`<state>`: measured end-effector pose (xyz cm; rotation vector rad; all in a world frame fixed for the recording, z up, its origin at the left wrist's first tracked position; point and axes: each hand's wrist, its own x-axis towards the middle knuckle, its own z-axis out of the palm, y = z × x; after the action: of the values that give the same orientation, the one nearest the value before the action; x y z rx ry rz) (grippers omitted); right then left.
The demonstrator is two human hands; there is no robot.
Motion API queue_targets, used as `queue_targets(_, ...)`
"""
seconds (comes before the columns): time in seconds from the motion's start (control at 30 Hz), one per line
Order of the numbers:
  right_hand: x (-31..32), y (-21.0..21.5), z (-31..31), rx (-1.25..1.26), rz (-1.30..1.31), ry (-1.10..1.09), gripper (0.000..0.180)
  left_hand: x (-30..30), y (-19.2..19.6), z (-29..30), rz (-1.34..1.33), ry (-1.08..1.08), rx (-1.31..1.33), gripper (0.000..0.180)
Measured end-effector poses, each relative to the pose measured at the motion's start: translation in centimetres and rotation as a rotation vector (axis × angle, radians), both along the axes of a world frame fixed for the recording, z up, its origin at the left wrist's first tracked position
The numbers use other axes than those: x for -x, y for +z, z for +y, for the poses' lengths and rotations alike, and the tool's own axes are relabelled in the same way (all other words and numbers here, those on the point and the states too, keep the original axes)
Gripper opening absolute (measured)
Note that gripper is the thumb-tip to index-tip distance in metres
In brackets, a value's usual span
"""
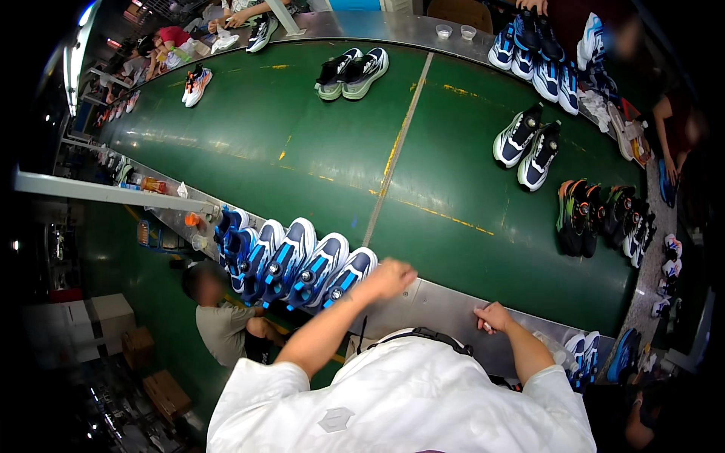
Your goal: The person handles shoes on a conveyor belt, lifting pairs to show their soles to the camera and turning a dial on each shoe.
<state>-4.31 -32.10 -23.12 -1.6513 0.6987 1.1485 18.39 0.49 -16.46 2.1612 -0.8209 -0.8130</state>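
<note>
My left hand (391,278) reaches over the metal ledge at the near edge of the green conveyor belt, its fingers curled together. Whatever it may hold is hidden. Just left of it stands a row of blue, white and navy sneakers (320,269), each with a round dial on its upper. The nearest sneaker (352,273) is close to my left wrist. Farther right, my right hand (492,318) is closed above the ledge, and I cannot make out anything in its fingers. Beyond both hands, a pair of black-and-white sneakers (528,148) sits on the belt.
Grey-and-navy sneakers (353,74) and an orange-white pair (196,86) stand on the green belt (302,151). Dark sneakers (585,215) are at its right end. Blue sneakers (584,353) rest beside my right elbow. A person (226,325) sits at lower left; others work across the belt.
</note>
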Motion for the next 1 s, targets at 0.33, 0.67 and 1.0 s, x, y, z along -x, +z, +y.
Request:
queue_targets(0.33, -1.5, 0.6, 0.6, 0.017, 0.11, -0.018, 0.053, -40.4, 0.8, -2.2, -1.145, 0.138, -0.775, 0.048)
queue_targets(0.67, -2.6, 1.5, 1.1, 0.045, 0.171, -0.048, 0.051, -55.1, -0.2, -3.1, -0.328, 0.191, -0.845, 0.074)
queue_targets(1.0, -1.5, 0.2, 1.7, 0.016, 0.085, -0.034, 0.05, -46.0, -1.2, -6.5, -0.521, 0.332, -0.695, 0.041)
